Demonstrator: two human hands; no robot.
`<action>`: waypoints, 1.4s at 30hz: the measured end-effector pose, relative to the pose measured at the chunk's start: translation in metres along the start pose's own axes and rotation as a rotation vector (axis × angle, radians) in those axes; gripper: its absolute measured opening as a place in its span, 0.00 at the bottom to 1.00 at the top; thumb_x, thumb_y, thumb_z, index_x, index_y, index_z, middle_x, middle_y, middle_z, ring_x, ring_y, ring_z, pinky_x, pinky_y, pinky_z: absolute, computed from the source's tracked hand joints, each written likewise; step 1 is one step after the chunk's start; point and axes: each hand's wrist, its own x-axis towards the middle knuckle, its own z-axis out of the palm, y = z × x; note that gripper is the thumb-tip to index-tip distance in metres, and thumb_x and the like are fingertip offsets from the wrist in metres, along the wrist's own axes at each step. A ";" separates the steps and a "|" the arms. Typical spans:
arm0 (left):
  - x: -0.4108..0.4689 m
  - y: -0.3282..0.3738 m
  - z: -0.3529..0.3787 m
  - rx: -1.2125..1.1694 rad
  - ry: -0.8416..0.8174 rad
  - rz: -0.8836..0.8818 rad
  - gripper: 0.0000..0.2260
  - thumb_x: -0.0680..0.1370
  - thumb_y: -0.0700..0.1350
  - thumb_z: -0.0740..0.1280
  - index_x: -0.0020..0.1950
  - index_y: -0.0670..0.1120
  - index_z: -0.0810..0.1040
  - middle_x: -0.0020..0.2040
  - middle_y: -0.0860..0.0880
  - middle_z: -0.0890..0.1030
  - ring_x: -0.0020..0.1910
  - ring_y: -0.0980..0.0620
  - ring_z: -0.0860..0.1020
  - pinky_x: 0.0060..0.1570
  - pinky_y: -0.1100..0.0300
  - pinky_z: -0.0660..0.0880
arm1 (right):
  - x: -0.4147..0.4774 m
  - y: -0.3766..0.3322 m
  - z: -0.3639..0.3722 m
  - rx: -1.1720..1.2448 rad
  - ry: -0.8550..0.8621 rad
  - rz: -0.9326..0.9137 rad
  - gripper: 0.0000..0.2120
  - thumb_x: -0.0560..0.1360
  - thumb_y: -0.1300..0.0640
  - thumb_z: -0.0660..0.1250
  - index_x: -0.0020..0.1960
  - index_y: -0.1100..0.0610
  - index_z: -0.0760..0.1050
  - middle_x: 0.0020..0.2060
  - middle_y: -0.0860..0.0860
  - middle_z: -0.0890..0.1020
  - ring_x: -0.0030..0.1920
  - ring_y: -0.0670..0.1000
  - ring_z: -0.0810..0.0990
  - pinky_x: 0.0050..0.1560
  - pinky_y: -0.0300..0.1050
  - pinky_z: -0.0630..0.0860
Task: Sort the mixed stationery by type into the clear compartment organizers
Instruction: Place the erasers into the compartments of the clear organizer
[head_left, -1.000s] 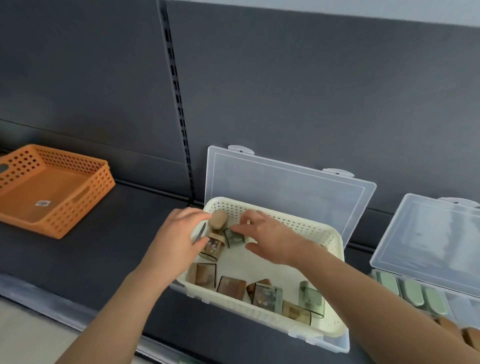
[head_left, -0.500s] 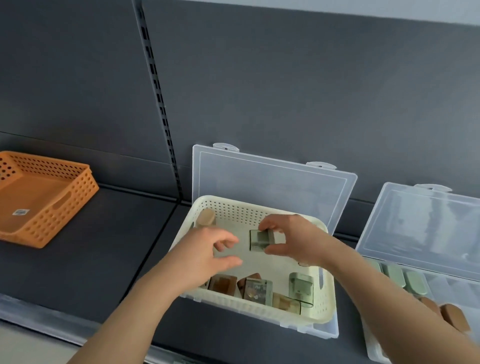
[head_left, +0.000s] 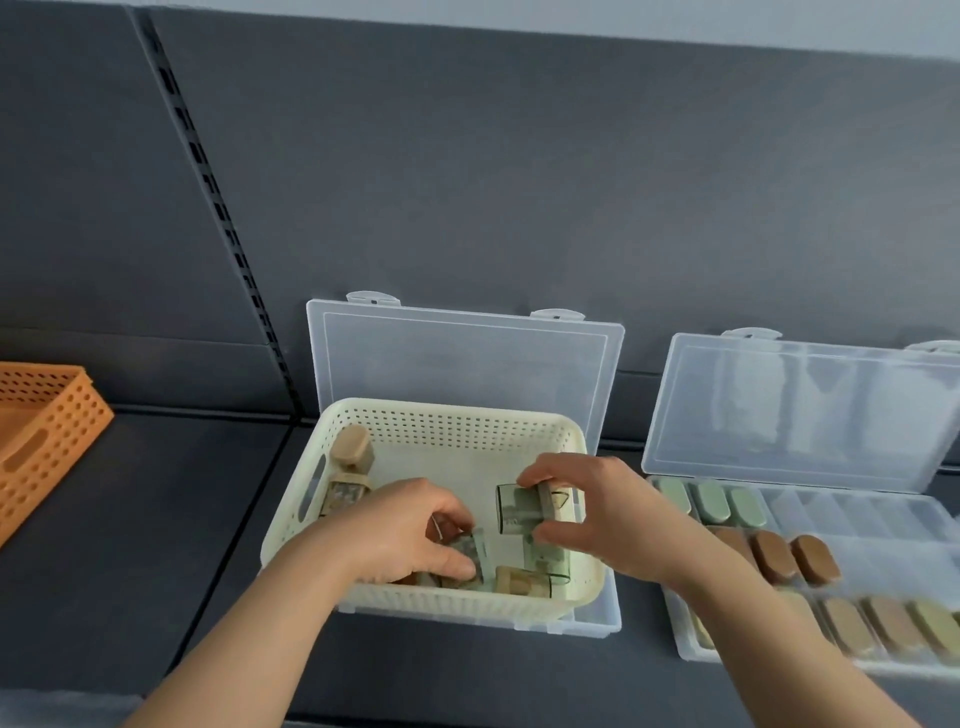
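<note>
A cream perforated basket (head_left: 447, 426) sits inside an open clear box and holds several small boxed stationery items in green and tan. My right hand (head_left: 597, 514) is above the basket's right side, shut on a green boxed item (head_left: 519, 514). At the basket's front my left hand (head_left: 400, 535) reaches down, its fingers closed around another boxed item (head_left: 470, 553). A tan item (head_left: 352, 452) leans in the basket's back left corner. To the right lies the clear compartment organizer (head_left: 841, 514), holding green (head_left: 709, 501), brown (head_left: 779, 558) and tan pieces in rows.
An orange perforated basket (head_left: 47, 436) stands at the far left of the dark shelf. Both clear lids (head_left: 462, 364) lean up against the grey back panel. A slotted upright (head_left: 218, 218) runs down the panel.
My right hand has carried the green boxed item rightward and a little lower. My left hand has dropped into the basket's front and closed on another item. The view has shifted right.
</note>
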 end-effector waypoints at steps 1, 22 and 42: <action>0.000 -0.001 0.000 0.002 0.004 0.000 0.23 0.71 0.58 0.72 0.64 0.58 0.74 0.57 0.62 0.76 0.54 0.61 0.75 0.56 0.60 0.74 | -0.001 0.000 0.000 0.006 0.007 -0.003 0.20 0.72 0.53 0.73 0.62 0.44 0.75 0.57 0.37 0.77 0.54 0.41 0.76 0.52 0.30 0.73; 0.046 0.147 0.038 -0.324 0.508 0.263 0.14 0.77 0.50 0.65 0.54 0.55 0.60 0.49 0.54 0.79 0.38 0.56 0.77 0.37 0.60 0.75 | -0.089 0.125 -0.083 0.308 0.505 0.250 0.15 0.71 0.51 0.72 0.57 0.46 0.76 0.49 0.41 0.81 0.44 0.42 0.81 0.42 0.36 0.79; 0.188 0.276 0.150 -0.311 0.394 0.209 0.23 0.70 0.49 0.75 0.63 0.57 0.73 0.56 0.61 0.76 0.56 0.60 0.74 0.49 0.69 0.70 | -0.103 0.297 -0.131 0.013 0.125 0.240 0.23 0.71 0.51 0.73 0.65 0.48 0.72 0.55 0.42 0.78 0.49 0.43 0.76 0.48 0.33 0.72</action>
